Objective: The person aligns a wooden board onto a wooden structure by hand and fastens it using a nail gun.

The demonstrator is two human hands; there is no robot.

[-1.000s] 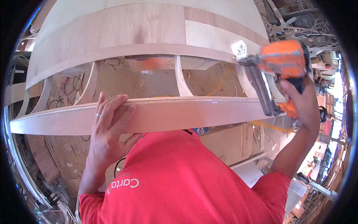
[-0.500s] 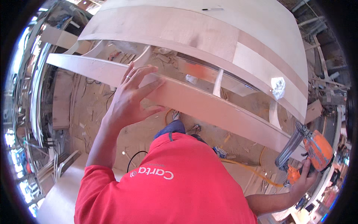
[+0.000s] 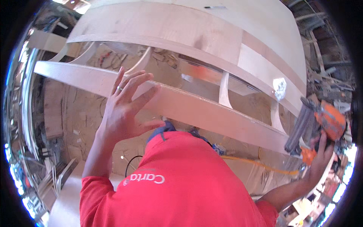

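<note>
The left hand (image 3: pixel 130 100) is spreading its fingers wide over a long, curved, pale wooden board (image 3: pixel 196 107), though whether it is pressing there I cannot tell, while the right hand (image 3: pixel 321 150) is gripping an orange-and-dark-grey nail gun (image 3: pixel 329 120) beside the board's right end. Slender, curved wooden struts (image 3: pixel 225 90) are spanning the gap between that board and a broad, pale wooden panel (image 3: pixel 159 24), where a crumpled, silvery-white wad (image 3: pixel 280 88) is lying near the edge and a slim, dark pen (image 3: pixel 215 7) is lying farther back.
</note>
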